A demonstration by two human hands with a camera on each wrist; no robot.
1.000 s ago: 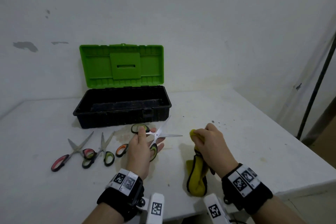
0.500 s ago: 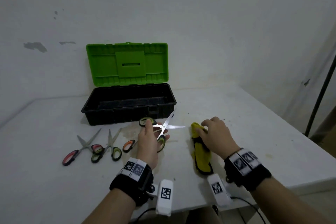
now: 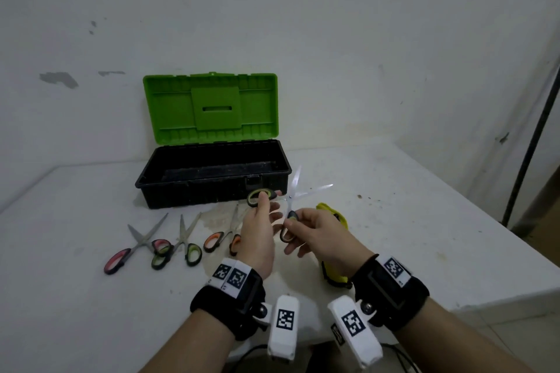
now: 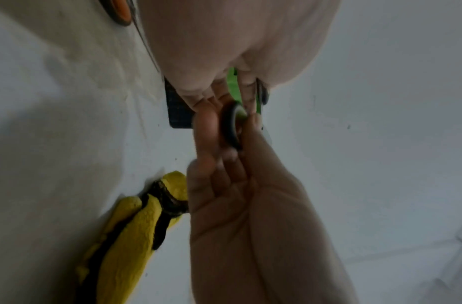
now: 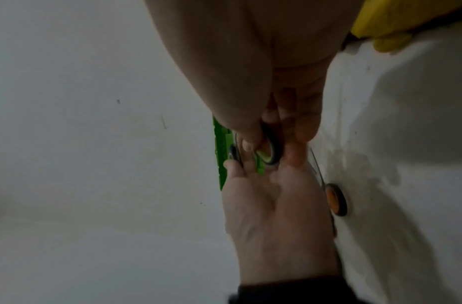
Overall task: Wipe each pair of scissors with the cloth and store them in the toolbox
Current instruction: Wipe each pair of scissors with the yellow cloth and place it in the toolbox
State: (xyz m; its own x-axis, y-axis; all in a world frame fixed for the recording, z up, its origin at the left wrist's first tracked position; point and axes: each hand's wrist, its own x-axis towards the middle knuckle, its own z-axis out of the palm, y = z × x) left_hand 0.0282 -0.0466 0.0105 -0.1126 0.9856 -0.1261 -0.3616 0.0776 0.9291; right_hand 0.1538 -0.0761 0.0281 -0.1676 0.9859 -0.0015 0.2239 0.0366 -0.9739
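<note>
White table [image 3: 409, 221], stained, speckled with dark flecks near right side. White wall [image 3: 333, 39] behind, chipped grey patches. Dark pole [image 3: 527, 142] leaning at right edge.

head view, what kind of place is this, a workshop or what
Probably a bare utility or workshop room: a stained white table against a scuffed white wall, with an open green-lidded toolbox on it. Nothing homely shows.
</note>
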